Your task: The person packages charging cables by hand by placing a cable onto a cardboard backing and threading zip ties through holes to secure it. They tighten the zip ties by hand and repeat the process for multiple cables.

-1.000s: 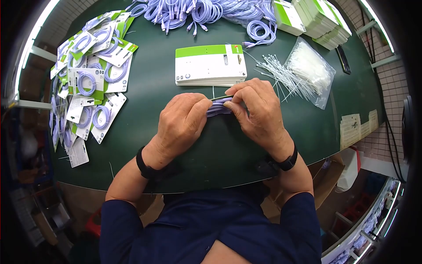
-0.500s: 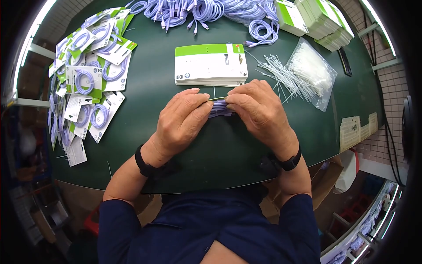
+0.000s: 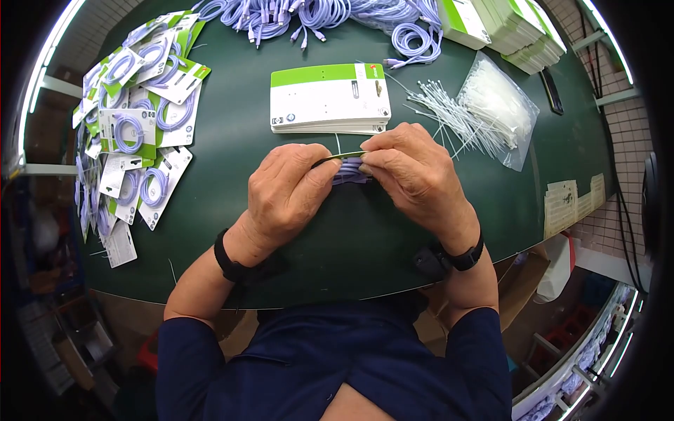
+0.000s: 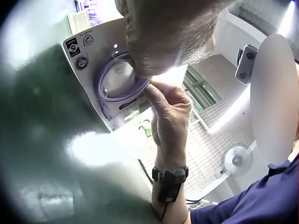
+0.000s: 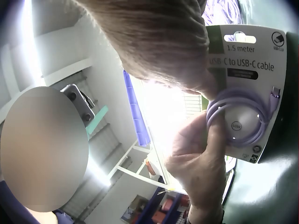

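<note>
Between both hands is a backing card printed "USB-C to USB-C cable", with a coiled lilac USB-C cable lying against its face. In the head view the card is nearly edge-on. My left hand pinches its left side between thumb and fingers. My right hand pinches the other side, thumb by the cable. A thin pale cable tie sticks up behind the card's top edge. The left wrist view shows the coil against the card; the hands hide part of it.
Ahead lies a stack of green-and-white cards. Loose cable ties and a clear bag of ties are to its right. Carded cables pile up at left. Lilac cables and more card stacks line the back.
The right thumb and fingers have shifted slightly along the card's edge, and the card is tipped more edge-on. Both hands keep hold of it. The head view has shifted a little.
</note>
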Demonstrator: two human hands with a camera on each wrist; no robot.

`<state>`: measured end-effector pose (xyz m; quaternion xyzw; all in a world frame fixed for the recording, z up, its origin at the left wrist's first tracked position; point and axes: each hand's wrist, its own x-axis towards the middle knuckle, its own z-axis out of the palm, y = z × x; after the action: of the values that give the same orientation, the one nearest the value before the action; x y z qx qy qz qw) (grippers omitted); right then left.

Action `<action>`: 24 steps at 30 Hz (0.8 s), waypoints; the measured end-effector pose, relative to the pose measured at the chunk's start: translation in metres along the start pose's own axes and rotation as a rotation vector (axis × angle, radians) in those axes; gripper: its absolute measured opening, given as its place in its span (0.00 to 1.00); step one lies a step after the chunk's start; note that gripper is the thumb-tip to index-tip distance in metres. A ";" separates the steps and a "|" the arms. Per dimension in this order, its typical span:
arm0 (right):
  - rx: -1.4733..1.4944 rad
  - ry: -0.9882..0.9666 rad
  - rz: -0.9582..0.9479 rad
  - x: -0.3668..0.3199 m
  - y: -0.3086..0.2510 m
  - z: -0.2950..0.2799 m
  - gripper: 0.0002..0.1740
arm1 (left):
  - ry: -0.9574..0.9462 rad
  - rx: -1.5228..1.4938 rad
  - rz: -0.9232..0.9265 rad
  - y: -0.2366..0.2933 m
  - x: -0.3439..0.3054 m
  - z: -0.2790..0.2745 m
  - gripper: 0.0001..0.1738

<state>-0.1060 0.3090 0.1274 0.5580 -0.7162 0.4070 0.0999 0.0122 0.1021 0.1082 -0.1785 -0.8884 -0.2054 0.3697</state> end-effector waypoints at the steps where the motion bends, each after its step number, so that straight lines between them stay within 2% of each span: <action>1: -0.001 0.001 -0.002 0.000 0.000 0.000 0.13 | -0.001 -0.012 0.002 -0.001 -0.001 0.000 0.15; 23: -0.063 0.021 -0.010 0.006 -0.001 0.003 0.12 | -0.016 -0.011 0.003 -0.008 0.000 -0.001 0.13; 24: 0.002 0.062 0.031 0.008 -0.001 0.001 0.12 | -0.019 -0.018 -0.004 -0.007 0.000 -0.002 0.13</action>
<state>-0.1074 0.3027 0.1319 0.5340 -0.7209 0.4264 0.1153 0.0099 0.0950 0.1081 -0.1820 -0.8903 -0.2122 0.3595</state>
